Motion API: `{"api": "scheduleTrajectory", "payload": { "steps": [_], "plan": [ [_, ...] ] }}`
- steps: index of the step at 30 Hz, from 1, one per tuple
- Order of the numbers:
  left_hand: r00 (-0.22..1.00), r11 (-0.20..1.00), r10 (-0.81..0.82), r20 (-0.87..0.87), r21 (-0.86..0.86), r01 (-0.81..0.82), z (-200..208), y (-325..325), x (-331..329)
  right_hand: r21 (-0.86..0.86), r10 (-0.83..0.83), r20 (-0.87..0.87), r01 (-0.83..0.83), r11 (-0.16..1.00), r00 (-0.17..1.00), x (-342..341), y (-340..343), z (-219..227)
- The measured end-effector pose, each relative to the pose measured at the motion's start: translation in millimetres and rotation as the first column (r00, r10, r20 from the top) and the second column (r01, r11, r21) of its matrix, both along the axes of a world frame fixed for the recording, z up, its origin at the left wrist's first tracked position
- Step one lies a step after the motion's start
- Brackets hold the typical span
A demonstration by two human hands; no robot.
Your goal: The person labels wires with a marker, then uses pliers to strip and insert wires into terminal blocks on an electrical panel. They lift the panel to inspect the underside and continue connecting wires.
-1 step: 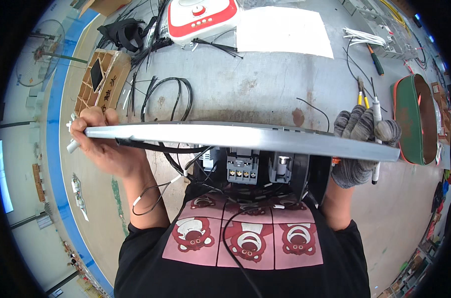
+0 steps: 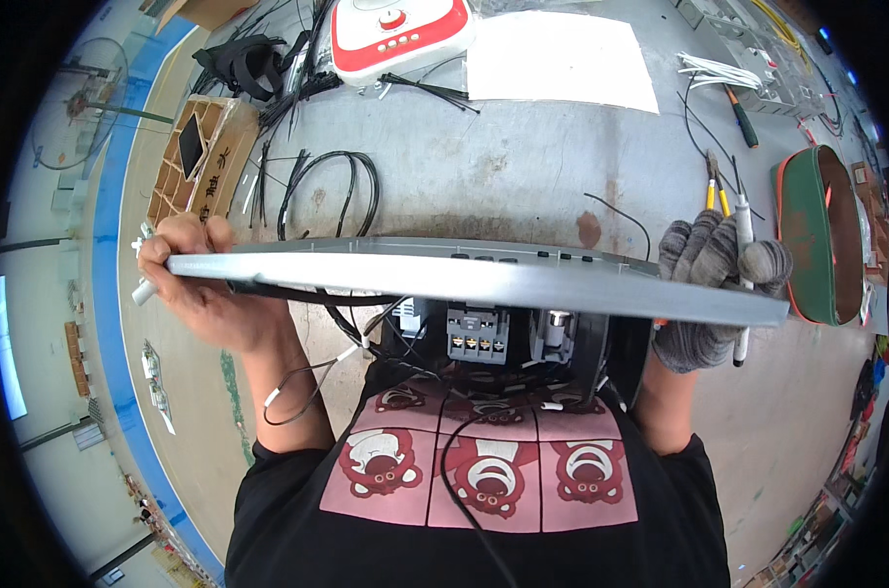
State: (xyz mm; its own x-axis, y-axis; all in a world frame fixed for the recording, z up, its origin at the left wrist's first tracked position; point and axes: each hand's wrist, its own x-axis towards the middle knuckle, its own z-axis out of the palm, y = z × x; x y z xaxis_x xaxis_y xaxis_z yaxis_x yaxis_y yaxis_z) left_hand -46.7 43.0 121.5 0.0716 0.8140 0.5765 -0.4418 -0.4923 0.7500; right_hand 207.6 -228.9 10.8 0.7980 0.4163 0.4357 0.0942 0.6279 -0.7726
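Observation:
I hold a long grey metal panel [image 2: 483, 279] edge-on across my front, level with my chest. My left hand [image 2: 204, 294], bare, grips its left end. My right hand [image 2: 704, 269], in a grey knit glove, grips the right end and also pinches a white pen [image 2: 743, 225] against it. Below the panel's edge I see a grey contactor block [image 2: 477, 335], other small electrical parts and black wires [image 2: 366, 314] hanging toward my shirt.
On the grey worktable beyond lie a red and white appliance [image 2: 397, 34], a white paper sheet [image 2: 560, 61], a looped black cable [image 2: 327, 186], yellow-handled pliers [image 2: 716, 191], a screwdriver [image 2: 741, 116] and a green oval case [image 2: 818, 235]. A divided cardboard box [image 2: 194, 162] stands at the left.

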Motion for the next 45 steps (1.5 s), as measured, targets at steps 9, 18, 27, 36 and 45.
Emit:
{"api": "scheduleTrajectory", "payload": {
  "steps": [9, 18, 27, 36, 45],
  "plan": [
    [0.998, 0.996, -0.017, -0.052, 0.088, 0.021, -3, -18, -18, 0.029, -0.012, -0.030, 0.012, 0.999, 0.999, -23, -29, -8],
    [0.997, 0.996, 0.014, -0.076, 0.093, -0.007, -7, -30, -25, 0.038, -0.017, -0.041, 0.019, 0.999, 0.999, -32, -42, -6],
    [1.000, 0.997, -0.011, 0.018, 0.073, 0.009, -4, -9, -13, 0.039, -0.067, -0.060, 0.070, 0.997, 0.996, -19, 8, 13],
    [1.000, 0.999, -0.018, 0.015, 0.052, 0.017, -2, 3, -3, 0.035, -0.067, -0.076, 0.070, 0.997, 0.995, -17, 26, 25],
    [0.996, 0.999, 0.027, 0.083, -0.038, -0.024, 7, 0, 7, 0.030, 0.003, -0.087, -0.001, 1.000, 0.996, -16, 28, 33]
  ]
}}
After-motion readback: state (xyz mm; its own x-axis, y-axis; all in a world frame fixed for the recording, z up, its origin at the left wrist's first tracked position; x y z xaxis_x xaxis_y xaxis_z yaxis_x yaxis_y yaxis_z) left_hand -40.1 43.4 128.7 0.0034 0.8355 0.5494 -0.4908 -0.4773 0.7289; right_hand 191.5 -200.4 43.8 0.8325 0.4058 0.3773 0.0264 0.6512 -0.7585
